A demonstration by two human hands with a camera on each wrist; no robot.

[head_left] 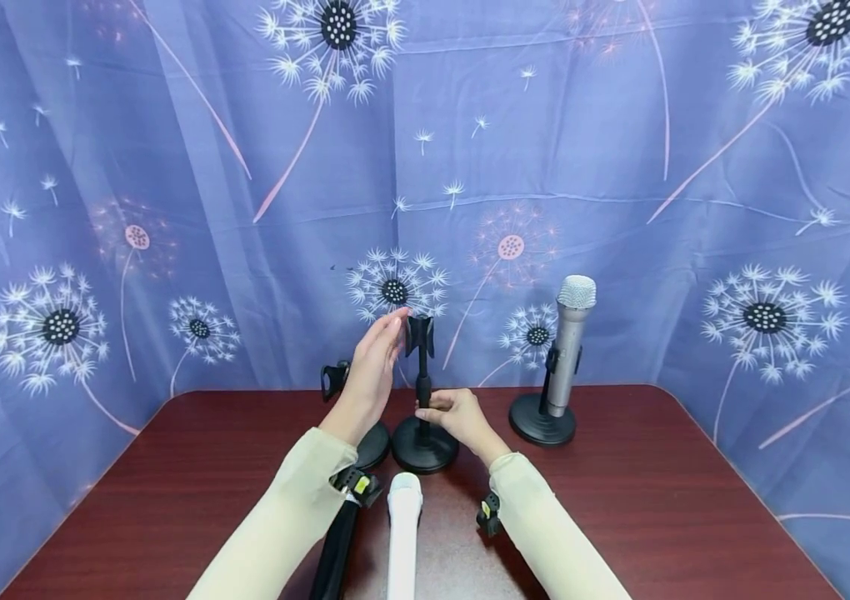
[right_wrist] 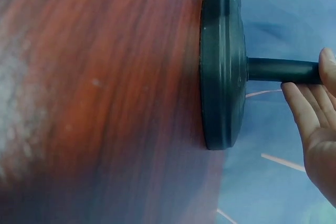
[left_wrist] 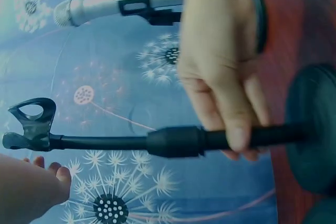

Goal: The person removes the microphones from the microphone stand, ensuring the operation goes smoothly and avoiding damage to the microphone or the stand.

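A black desktop microphone stand stands upright on the table, its round base flat and an unfilled clip at its top. My right hand pinches the pole between thumb and fingers, under the collar; the right wrist view shows this grip a little above the base. Up beside the clip is my left hand, with fingers extended upward. In the left wrist view its fingertips appear just by the clip, and nothing lies in the palm.
To the right, a silver microphone sits in another stand. A further black stand is partly hidden behind my left arm. Nearer me lie a white microphone and a black one. A patterned blue curtain hangs behind the table.
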